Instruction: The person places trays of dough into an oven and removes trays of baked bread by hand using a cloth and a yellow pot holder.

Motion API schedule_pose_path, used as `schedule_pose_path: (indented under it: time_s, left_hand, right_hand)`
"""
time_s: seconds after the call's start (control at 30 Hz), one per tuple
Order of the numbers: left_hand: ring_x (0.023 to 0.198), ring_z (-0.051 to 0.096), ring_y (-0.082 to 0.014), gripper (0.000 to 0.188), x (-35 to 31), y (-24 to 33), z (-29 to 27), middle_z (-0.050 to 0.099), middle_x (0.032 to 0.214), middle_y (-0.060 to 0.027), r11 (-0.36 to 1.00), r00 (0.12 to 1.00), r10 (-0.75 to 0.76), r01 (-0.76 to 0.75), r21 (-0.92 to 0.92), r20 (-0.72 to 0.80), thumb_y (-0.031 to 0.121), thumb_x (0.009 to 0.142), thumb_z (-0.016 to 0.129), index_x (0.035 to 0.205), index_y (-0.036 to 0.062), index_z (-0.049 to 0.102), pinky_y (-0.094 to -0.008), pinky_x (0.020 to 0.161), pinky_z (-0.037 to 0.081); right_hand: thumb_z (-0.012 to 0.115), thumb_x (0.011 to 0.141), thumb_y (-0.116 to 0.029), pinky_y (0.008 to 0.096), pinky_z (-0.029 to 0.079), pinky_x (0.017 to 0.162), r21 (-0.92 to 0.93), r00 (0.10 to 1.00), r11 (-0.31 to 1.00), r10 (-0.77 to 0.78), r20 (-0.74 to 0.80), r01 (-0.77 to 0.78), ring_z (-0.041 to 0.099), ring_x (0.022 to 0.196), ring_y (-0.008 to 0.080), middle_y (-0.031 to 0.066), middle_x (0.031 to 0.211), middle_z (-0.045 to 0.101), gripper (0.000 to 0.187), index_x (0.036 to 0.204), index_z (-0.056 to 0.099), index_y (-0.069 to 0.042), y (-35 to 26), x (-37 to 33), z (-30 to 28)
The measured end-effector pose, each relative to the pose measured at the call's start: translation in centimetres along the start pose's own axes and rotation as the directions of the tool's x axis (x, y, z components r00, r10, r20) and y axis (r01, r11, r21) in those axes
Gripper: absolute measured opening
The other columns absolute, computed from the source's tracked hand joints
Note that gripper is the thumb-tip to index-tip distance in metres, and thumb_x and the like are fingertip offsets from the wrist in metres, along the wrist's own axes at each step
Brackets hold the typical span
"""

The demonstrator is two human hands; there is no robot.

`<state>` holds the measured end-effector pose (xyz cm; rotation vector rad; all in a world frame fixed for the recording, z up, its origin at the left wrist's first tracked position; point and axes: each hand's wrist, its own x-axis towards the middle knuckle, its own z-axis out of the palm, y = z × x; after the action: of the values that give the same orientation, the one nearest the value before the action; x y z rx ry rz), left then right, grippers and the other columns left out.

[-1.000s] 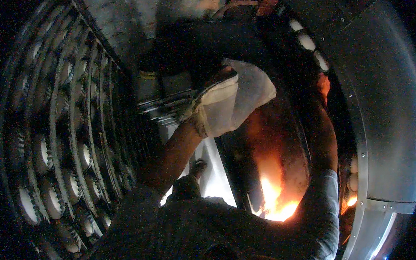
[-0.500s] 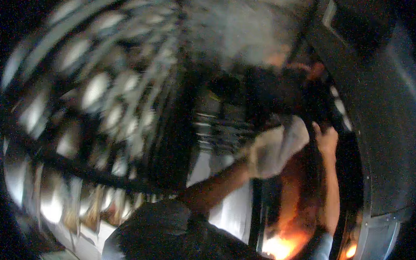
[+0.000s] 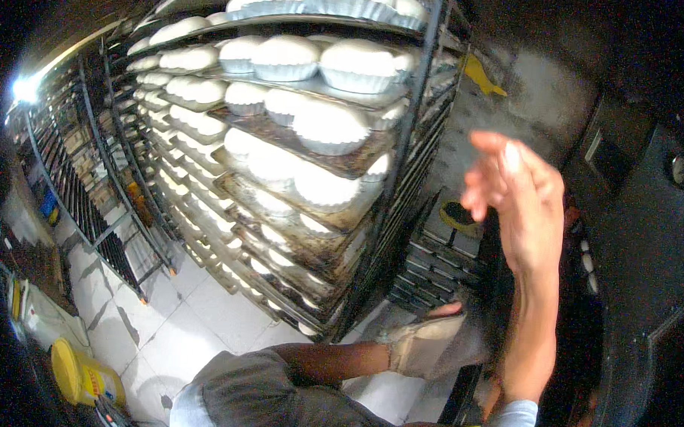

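My right hand is bare and raised in front of the rack's right side, its fingers loosely bent and apart with nothing between them. Lower down, my left hand reaches to the right inside a beige cloth covering. One bare digit shows at the covering's top edge; the other fingers are hidden. Left of both hands stands a tall dark metal rack, its shelves full of trays. On them sit pale rounded doughs in fluted metal tins.
A dark metal oven front with a round gauge runs down the right, an orange glow low beside it. Another rack stands at the far left. On the tiled floor is a yellow bucket.
My view has swung, so the loaded rack now shows sharply instead of blurred. The covered left hand is lower in view. The right hand appears nearer and larger; the fire glow has mostly left view.
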<state>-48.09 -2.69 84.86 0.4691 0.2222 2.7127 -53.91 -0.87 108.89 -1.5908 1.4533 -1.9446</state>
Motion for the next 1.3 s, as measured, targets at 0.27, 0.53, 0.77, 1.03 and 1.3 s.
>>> schedule_pose_path:
  time_s: [0.27, 0.53, 0.77, 1.03, 1.3]
  left_hand:
    - [0.13, 0.042, -0.0199, 0.052, -15.9, 4.2, 9.0, 0.044, 0.142, -0.0111, 0.738, 0.955, 0.288, -0.173, -0.652, 0.072, 0.034, 0.1, 0.046, 0.141, 0.0011, 0.04, -0.0334, 0.113, 0.032]
    - [0.124, 0.052, -0.0266, 0.051, -34.3, 11.8, 20.1, 0.053, 0.136, -0.0149, 0.591, 0.608, 0.793, -0.753, 0.288, -0.038, 0.039, 0.101, 0.045, 0.137, 0.0013, 0.047, -0.0398, 0.106, 0.043]
    - [0.12, 0.054, -0.026, 0.05, -39.3, 24.2, 31.4, 0.054, 0.133, -0.0165, 0.361, 0.585, 0.774, -0.72, 0.593, 0.24, 0.035, 0.101, 0.045, 0.136, -0.0005, 0.046, -0.0389, 0.104, 0.045]
    - [0.119, 0.054, -0.0255, 0.05, -40.3, 27.5, 37.5, 0.054, 0.131, -0.0165, 0.085, 0.48, 0.826, -0.623, 0.778, 0.295, 0.035, 0.1, 0.046, 0.134, -0.001, 0.047, -0.0384, 0.103, 0.045]
    - [0.117, 0.055, -0.025, 0.05, -46.8, 20.1, 38.8, 0.055, 0.129, -0.0165, -0.235, 0.315, 0.854, -0.476, 0.847, 0.414, 0.034, 0.099, 0.046, 0.133, -0.0014, 0.048, -0.038, 0.102, 0.045]
  right_hand:
    - [0.046, 0.102, -0.033, 0.0328, 0.058, 0.066, 0.421, 0.985, 0.891, 0.138, 0.102, -0.169, 0.067, 0.074, 0.0281, 0.027, 0.096, 0.064, 0.045, 0.118, 0.045, 0.009, -3.7, 8.0, 13.8]
    - [0.037, 0.099, -0.01, 0.0345, 0.063, 0.079, 0.458, 0.966, 0.889, 0.135, -0.222, -0.019, 0.066, 0.09, 0.0339, 0.03, 0.105, 0.058, 0.034, 0.113, 0.043, 0.02, -4.0, 10.9, 18.3]
    - [0.038, 0.099, -0.006, 0.0371, 0.063, 0.084, 0.492, 0.923, 0.869, 0.146, -0.357, 0.053, 0.064, 0.097, 0.0351, 0.028, 0.105, 0.056, 0.025, 0.102, 0.046, 0.018, -6.9, 7.6, 21.2]
    - [0.05, 0.095, -0.004, 0.0405, 0.062, 0.087, 0.566, 0.972, 0.819, 0.049, -0.231, 0.093, 0.064, 0.102, 0.0386, 0.0283, 0.108, 0.059, 0.019, 0.099, 0.049, 0.014, -11.2, -0.1, 23.1]
    - [0.053, 0.093, -0.005, 0.0409, 0.062, 0.087, 0.67, 0.989, 0.736, -0.001, -0.148, 0.102, 0.064, 0.101, 0.0428, 0.0297, 0.104, 0.062, 0.021, 0.095, 0.054, 0.016, -14.6, -8.9, 26.8]
